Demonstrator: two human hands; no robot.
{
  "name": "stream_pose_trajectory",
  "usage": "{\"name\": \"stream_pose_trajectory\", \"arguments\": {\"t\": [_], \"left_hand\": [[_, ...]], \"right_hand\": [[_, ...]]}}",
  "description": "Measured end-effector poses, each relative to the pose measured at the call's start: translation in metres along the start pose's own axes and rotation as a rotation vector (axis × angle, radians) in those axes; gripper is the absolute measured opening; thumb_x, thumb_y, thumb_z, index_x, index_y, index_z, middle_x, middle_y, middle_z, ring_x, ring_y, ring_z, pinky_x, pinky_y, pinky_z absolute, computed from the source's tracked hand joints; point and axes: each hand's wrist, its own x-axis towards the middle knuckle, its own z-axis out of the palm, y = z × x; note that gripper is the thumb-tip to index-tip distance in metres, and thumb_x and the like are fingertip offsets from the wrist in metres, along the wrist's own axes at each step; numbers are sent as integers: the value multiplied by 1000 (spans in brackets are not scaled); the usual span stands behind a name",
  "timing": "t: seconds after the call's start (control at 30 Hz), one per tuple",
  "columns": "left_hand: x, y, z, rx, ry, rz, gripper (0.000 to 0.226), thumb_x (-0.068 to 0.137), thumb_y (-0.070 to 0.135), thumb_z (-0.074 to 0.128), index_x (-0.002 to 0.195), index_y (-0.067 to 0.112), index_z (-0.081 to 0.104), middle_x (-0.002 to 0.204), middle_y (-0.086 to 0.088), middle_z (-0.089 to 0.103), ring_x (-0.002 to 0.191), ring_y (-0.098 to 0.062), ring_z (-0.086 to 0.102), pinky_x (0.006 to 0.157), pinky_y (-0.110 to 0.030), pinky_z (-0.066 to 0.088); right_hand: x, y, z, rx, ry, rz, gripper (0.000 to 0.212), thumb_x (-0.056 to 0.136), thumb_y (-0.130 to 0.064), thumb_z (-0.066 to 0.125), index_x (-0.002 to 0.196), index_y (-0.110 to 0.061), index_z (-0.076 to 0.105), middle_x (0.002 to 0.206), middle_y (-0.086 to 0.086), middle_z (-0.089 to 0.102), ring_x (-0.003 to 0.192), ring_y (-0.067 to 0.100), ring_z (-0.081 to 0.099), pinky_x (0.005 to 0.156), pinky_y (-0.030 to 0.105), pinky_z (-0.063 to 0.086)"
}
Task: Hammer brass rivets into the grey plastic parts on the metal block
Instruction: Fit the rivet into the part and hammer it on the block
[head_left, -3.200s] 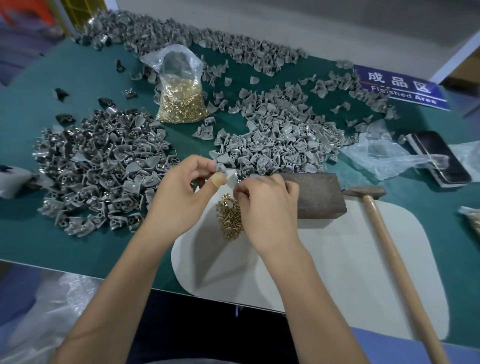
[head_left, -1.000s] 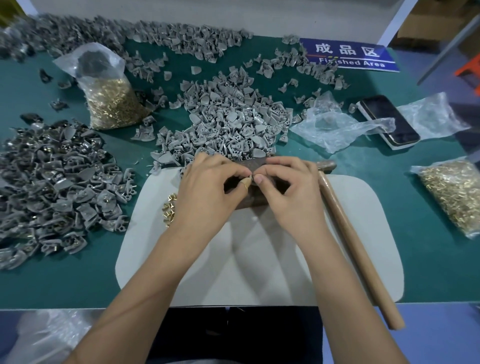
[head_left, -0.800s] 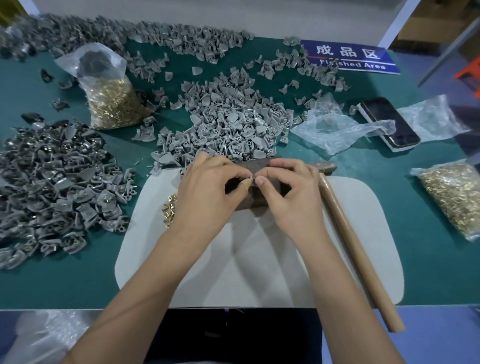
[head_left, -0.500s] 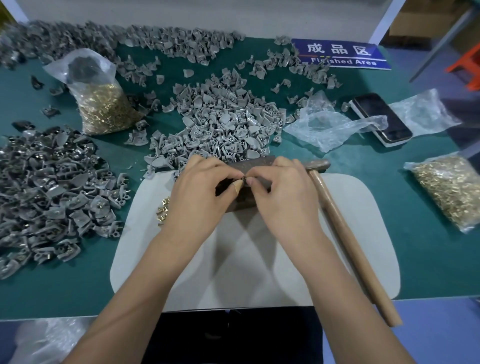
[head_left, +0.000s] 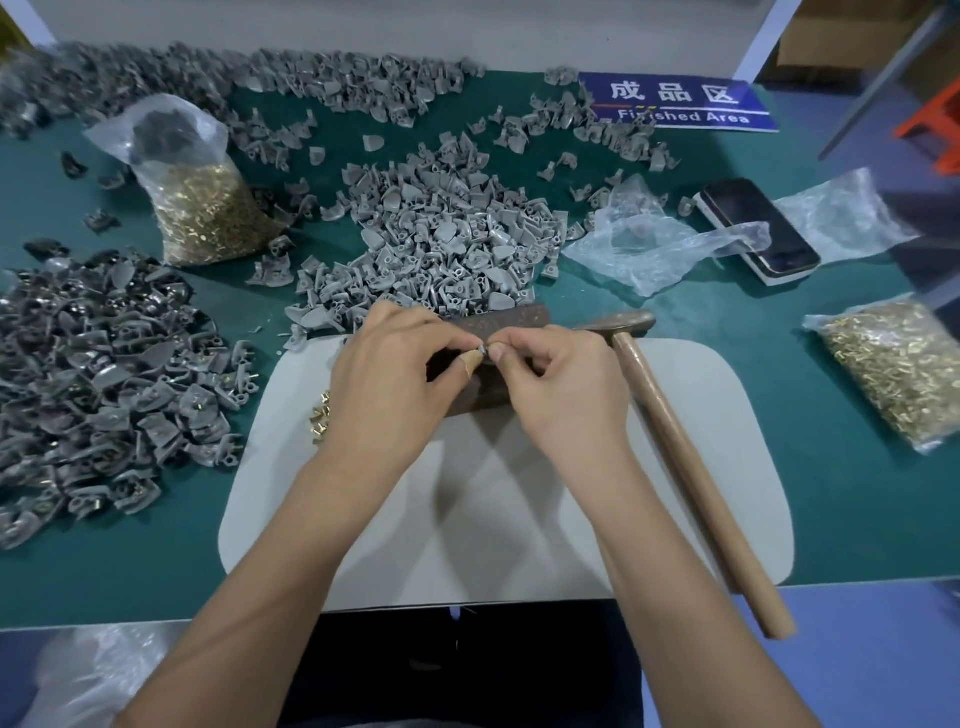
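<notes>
Over the brown metal block (head_left: 511, 322), my left hand (head_left: 389, 374) and my right hand (head_left: 561, 384) meet fingertip to fingertip. Between them they pinch a small grey plastic part (head_left: 483, 347); whether a rivet sits in it is hidden by the fingers. A tan bandage wraps my left thumb. A few loose brass rivets (head_left: 321, 417) lie on the white mat (head_left: 701, 467) by my left wrist. The wooden-handled hammer (head_left: 675, 441) lies on the mat to the right of my right hand, its head beside the block.
A heap of grey plastic parts (head_left: 441, 244) lies behind the block, a darker heap of riveted parts (head_left: 93, 374) at left. Bags of brass rivets (head_left: 208, 202) stand back left and lie at right (head_left: 898, 369). A phone (head_left: 758, 228), empty plastic bags (head_left: 654, 244) and a blue sign (head_left: 675, 104) sit behind.
Both hands have moved from the loose rivet pile to above the block, where they stay together with only slight finger shifts. The view has shifted right.
</notes>
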Motion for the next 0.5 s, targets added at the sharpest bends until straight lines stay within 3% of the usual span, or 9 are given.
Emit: {"name": "stream_pose_trajectory", "arguments": {"t": [0.27, 0.5], "left_hand": [[0, -2, 1, 29, 4, 21, 6, 88, 40, 74, 93, 37, 76, 86, 18, 64, 91, -14, 48, 69, -39, 48], [0, 0, -1, 54, 2, 35, 7, 90, 41, 73, 94, 37, 76, 84, 18, 62, 90, -13, 48, 68, -33, 44]], "right_hand": [[-3, -1, 3, -22, 37, 50, 9, 89, -39, 66, 94, -41, 74, 81, -10, 67, 78, 13, 62, 61, 29, 47], [-8, -4, 5, -135, 80, 46, 14, 92, -47, 59, 99, -43, 71, 82, -9, 66, 81, 14, 62, 59, 30, 47]]}}
